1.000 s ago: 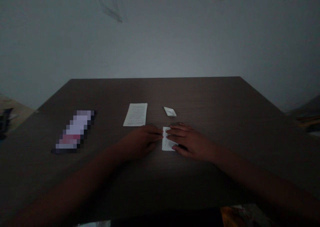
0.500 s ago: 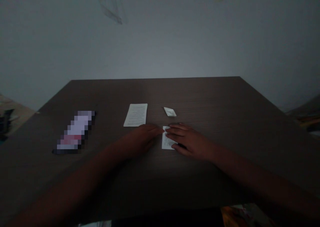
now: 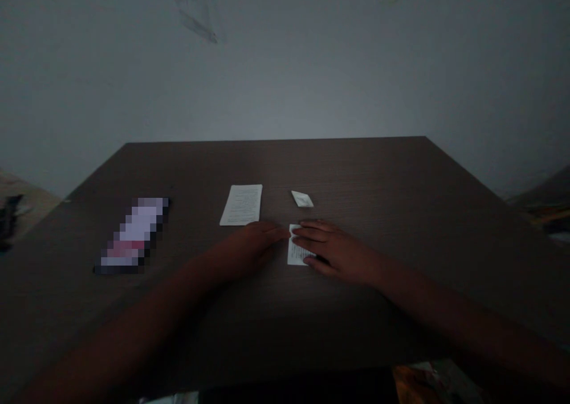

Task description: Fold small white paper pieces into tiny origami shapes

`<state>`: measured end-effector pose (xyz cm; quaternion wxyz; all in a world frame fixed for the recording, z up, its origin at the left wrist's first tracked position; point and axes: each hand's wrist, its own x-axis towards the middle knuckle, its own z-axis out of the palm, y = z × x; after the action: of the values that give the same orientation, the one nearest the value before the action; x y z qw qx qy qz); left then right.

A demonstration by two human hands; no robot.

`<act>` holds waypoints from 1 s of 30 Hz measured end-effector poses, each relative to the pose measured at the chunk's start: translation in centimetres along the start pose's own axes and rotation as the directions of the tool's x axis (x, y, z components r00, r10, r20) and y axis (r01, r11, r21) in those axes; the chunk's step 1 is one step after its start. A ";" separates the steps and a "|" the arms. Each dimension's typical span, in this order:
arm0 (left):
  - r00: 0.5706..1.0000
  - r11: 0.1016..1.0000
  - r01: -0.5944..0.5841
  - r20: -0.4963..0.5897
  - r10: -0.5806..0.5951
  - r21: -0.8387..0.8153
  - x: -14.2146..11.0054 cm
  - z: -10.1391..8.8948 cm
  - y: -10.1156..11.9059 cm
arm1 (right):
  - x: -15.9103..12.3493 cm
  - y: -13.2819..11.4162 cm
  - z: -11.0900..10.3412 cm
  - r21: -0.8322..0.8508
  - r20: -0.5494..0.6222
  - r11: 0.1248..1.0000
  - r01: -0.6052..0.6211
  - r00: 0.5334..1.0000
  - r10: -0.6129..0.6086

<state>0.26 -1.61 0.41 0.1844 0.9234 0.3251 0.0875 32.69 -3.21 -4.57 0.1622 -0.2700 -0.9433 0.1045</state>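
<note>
A small printed sheet of paper (image 3: 295, 254) lies on the dark table in front of me, its right part covered by my right hand (image 3: 333, 246). That hand rests flat on it with the fingers stretched and apart, pointing left. From the other side, my left hand (image 3: 256, 246) reaches to the paper's left edge; its index fingertip touches near the upper left corner. The left hand's lower fingers are dark and partly hidden. Beyond the hands sits a small folded white paper piece (image 3: 303, 199). A stack of printed paper sheets (image 3: 243, 205) lies just past my left hand.
A phone (image 3: 133, 236) with a blurred-out screen lies on the left of the brown table (image 3: 356, 172). The table's far edge meets a pale wall (image 3: 285, 65). A clear plastic bag (image 3: 196, 12) hangs on the wall at upper left.
My right hand has slid very slightly left over the paper. The left hand and the other things look nearly the same.
</note>
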 end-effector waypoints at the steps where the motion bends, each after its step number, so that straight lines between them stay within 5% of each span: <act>1: 1.000 1.000 -0.013 0.007 0.013 0.004 0.1 -0.1 0.1 | 0.0 0.0 0.0 0.003 0.001 1.000 0.002 1.000 -0.002; 11: 0.993 0.991 -0.121 0.018 0.121 0.052 0.5 0.2 -0.1 | 0.0 -0.1 -0.2 0.028 0.003 1.000 -0.012 1.000 0.012; 30: 0.994 0.995 -0.095 -0.043 0.096 0.034 0.9 1.2 0.8 | 0.1 -0.2 -0.4 0.067 -0.118 0.996 0.060 0.992 -0.052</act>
<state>1.78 -1.98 -0.31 0.1580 0.9385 0.2860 0.1116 32.70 -3.27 -4.13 0.2291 -0.2432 -0.9352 0.1172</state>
